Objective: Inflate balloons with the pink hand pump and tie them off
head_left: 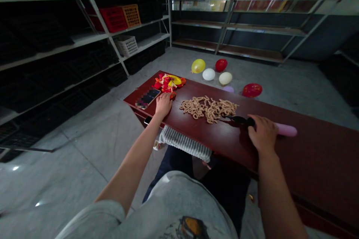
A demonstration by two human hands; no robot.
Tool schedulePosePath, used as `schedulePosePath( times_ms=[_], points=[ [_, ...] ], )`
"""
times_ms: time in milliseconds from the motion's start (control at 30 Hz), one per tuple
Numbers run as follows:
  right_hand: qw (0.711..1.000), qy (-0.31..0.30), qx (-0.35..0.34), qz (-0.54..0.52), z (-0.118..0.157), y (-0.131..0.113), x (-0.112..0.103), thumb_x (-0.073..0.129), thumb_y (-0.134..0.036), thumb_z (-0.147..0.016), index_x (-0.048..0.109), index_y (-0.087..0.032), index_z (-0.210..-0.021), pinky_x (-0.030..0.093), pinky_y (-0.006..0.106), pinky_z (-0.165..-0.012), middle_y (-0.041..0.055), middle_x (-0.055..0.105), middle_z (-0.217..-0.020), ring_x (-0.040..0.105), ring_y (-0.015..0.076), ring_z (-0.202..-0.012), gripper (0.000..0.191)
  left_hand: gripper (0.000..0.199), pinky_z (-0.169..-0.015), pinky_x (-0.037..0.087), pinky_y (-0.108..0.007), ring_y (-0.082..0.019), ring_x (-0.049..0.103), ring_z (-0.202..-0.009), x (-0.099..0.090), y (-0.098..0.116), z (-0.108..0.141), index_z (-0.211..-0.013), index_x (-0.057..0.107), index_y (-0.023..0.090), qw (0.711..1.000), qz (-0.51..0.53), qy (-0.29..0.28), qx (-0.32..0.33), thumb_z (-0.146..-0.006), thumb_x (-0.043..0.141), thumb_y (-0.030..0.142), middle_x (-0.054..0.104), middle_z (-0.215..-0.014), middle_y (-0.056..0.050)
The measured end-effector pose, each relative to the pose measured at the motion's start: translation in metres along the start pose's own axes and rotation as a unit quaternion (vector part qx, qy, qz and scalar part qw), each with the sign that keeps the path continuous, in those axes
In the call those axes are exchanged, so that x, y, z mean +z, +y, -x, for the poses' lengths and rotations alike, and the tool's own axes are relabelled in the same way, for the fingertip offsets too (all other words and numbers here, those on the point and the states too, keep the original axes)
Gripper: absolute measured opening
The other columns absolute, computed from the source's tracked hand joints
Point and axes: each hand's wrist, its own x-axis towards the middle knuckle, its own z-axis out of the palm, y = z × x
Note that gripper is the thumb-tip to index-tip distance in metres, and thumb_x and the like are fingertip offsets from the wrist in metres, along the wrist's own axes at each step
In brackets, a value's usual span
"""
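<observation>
Taking the heap of tan, knobbly rope-like strands [209, 108] as the clock's centre, the slim tool with a black front [238, 119] and a smooth, pale pink rounded end [287, 130] lies at four o'clock on the dark red, glossy tabletop [314, 130]. The right hand [263, 133] has its fingers curled around the tool's middle. It looks light and stiff, perhaps slippery at the pink end — the dark middle seems the surest place to take hold. The strands look soft, bendy and tangled, best scooped from beneath in loose bunches; their material I cannot tell.

At nine o'clock the left hand [163, 105] lies palm down, fingers extended and gripping nothing visible, beside the pile of limp red and yellow pieces [167, 82], which look thin, light and floppy. A dark-screened phone [151, 96] lies just beyond that hand.

As for containers, the grey metal shelving [153, 41] from ten to eleven o'clock bears a red plastic crate [114, 19], an orange slatted crate [131, 15] and, lower, a white latticed crate [128, 46] — what any of them holds cannot be made out.
</observation>
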Motion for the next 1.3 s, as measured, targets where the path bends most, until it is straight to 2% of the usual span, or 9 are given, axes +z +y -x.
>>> schedulePosePath(
  times_ms=[200,433,600,767,833,933,1033,1133,1300],
  points=[
    [0.999,-0.011,0.011,0.048,0.005,0.001,0.013,0.054,-0.026,-0.078,0.06,-0.017,-0.128,0.032,0.047,-0.1,0.0196,0.063,-0.127,0.048,0.0324,-0.12,0.052,0.025,-0.104,0.03,-0.046,-0.033,0.049,-0.122,-0.003,0.0,0.0,-0.107,0.067,0.015,0.999,-0.003,0.033,0.017,-0.094,0.054,0.032,0.063,-0.123,-0.016],
    [0.999,0.034,-0.032,0.021,0.005,0.0,0.009,0.057,-0.029,-0.076,0.064,-0.019,-0.121,0.037,0.048,-0.098,0.0121,0.066,-0.121,0.051,0.032,-0.114,0.046,0.026,-0.097,0.037,-0.036,-0.024,0.062,-0.101,-0.008,0.008,-0.001,-0.107,0.064,0.015,0.988,0.147,0.05,0.008,-0.098,0.047,0.033,0.07,-0.104,-0.012],
    [0.994,0.082,-0.051,-0.041,-0.01,-0.013,-0.007,0.059,-0.035,-0.081,0.064,-0.019,-0.121,0.043,0.044,-0.098,0.0126,0.064,-0.123,0.056,0.0288,-0.113,0.043,0.021,-0.076,0.044,-0.026,-0.018,0.062,-0.081,-0.008,0.031,-0.006,-0.092,0.065,0.017,0.923,0.383,0.036,0.025,-0.093,0.052,0.032,0.069,-0.089,-0.005],
    [0.974,0.099,0.038,-0.202,-0.042,-0.035,-0.022,0.066,-0.044,-0.078,0.064,-0.022,-0.121,0.045,0.043,-0.1,0.0104,0.065,-0.124,0.06,0.0266,-0.115,0.048,0.028,-0.063,0.042,-0.022,-0.013,0.055,-0.068,-0.011,0.08,-0.025,-0.081,0.064,0.015,0.833,0.551,-0.035,0.029,-0.089,0.06,0.042,0.061,-0.075,-0.001],
    [0.929,0.07,0.118,-0.345,-0.052,-0.045,-0.019,0.07,-0.047,-0.073,0.067,-0.021,-0.113,0.049,0.042,-0.094,0.01,0.069,-0.118,0.063,0.026,-0.108,0.048,0.03,-0.06,0.041,-0.021,-0.011,0.053,-0.064,-0.009,0.103,-0.032,-0.082,0.064,0.014,0.787,0.613,-0.067,0.014,-0.087,0.063,0.044,0.06,-0.073,-0.001],
    [0.736,-0.03,0.244,-0.631,-0.057,-0.06,-0.009,0.067,-0.049,-0.075,0.067,-0.022,-0.106,0.055,0.035,-0.08,0.0062,0.072,-0.109,0.067,0.0201,-0.092,0.041,0.028,-0.06,0.043,-0.021,-0.011,0.056,-0.064,-0.002,0.137,-0.042,-0.088,0.064,0.013,0.694,0.71,-0.121,-0.02,-0.087,0.066,0.042,0.062,-0.075,-0.001],
    [0.683,-0.087,0.261,-0.677,-0.056,-0.071,-0.002,0.056,-0.054,-0.085,0.069,-0.019,-0.102,0.056,0.029,-0.066,0.0071,0.075,-0.095,0.068,0.0166,-0.076,0.041,0.026,-0.063,0.048,-0.023,-0.013,0.061,-0.067,0.01,0.166,-0.05,-0.093,0.063,0.013,0.594,0.779,-0.19,-0.055,-0.089,0.065,0.038,0.066,-0.081,-0.004],
    [0.592,-0.123,0.297,-0.739,-0.057,-0.075,0.001,0.056,-0.053,-0.088,0.068,-0.02,-0.109,0.057,0.024,-0.063,0.0037,0.075,-0.087,0.067,0.0134,-0.07,0.04,0.019,-0.067,0.051,-0.025,-0.014,0.064,-0.071,0.023,0.189,-0.058,-0.099,0.063,0.013,0.525,0.807,-0.261,-0.073,-0.088,0.068,0.028,0.069,-0.089,-0.006],
    [0.509,-0.129,0.37,-0.766,-0.064,-0.066,0.009,0.055,-0.052,-0.09,0.069,-0.018,-0.101,0.056,0.022,-0.053,0.0045,0.074,-0.078,0.066,0.0127,-0.059,0.038,0.039,-0.079,0.052,-0.027,-0.015,0.068,-0.083,0.054,0.207,-0.066,-0.107,0.064,0.013,0.515,0.803,-0.294,-0.058,-0.072,0.073,-0.001,0.07,-0.1,-0.007]
  ],
)
